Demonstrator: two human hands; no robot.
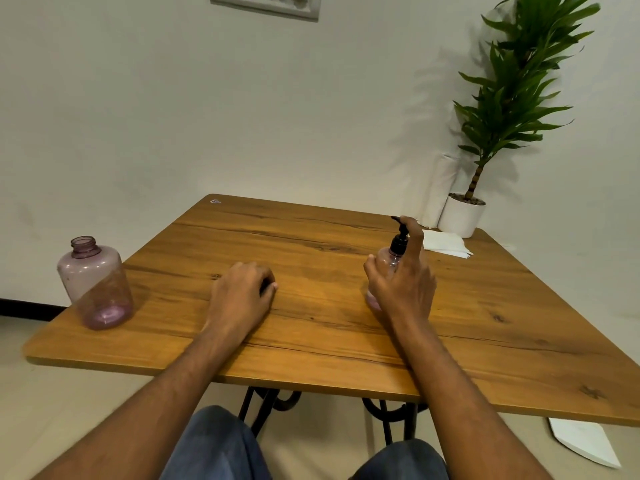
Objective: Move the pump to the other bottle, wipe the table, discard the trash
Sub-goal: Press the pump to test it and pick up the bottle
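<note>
Two bare forearms are reaching in over the near edge of the wooden table (311, 341), knees in blue jeans (214, 445) showing just below it. Left hand (242, 292) is resting palm-down mid-table, fingers curled loosely under, holding nothing. Right hand (401, 282) is wrapping the pump bottle (386, 261) right of centre: fingers closed round the clear pinkish body, index finger extending up alongside the black pump (399, 237). Bottle is standing upright; its lower part is hidden behind the hand, so base contact with the table isn't clear.

Open wood is lying between the two hands and across the whole middle and far-left part of the table. Near edge is clear on both sides of the arms.

Second bottle (93, 282), pinkish, clear, no cap, neck open, is standing upright at the left edge near the near-left corner, well apart from the left hand.

Behind the pump bottle, white napkins (445, 242) are lying flat toward the far-right corner. Just beyond them a white pot (462, 214) with a tall green plant (512, 98) is sitting on that corner, a white paper roll (440, 188) standing just beside it on the left. Something small is sitting at the far-left corner (215, 201), too small to identify.

White sheet (585, 445) is lying on the floor under the near-right corner.
</note>
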